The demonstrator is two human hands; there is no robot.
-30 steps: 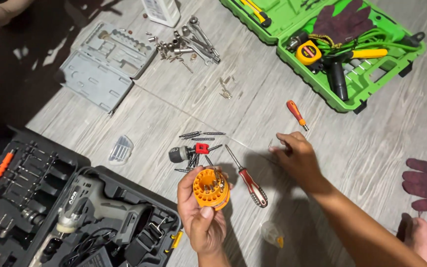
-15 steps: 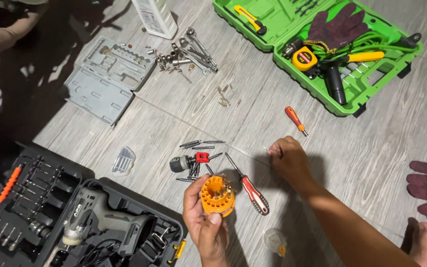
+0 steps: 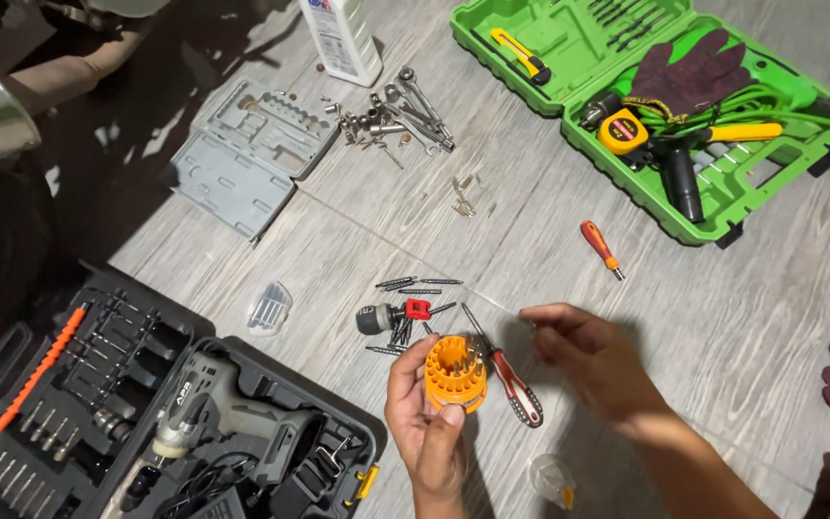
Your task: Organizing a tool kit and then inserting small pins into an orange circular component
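Our left hand (image 3: 427, 423) grips orange bit holder (image 3: 455, 373), partly filled. Right hand (image 3: 593, 358) just right of holder, fingers pinched; bit there too small to confirm. Loose bits (image 3: 413, 286) beyond holder remain unloaded.

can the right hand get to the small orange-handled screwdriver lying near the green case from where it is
Probably yes. The right hand hovers over bare grey floor, and the small orange-handled screwdriver lies alone just beyond it, short of the green plastic tool case. Nothing lies between them, though its fingers seem to pinch something small.
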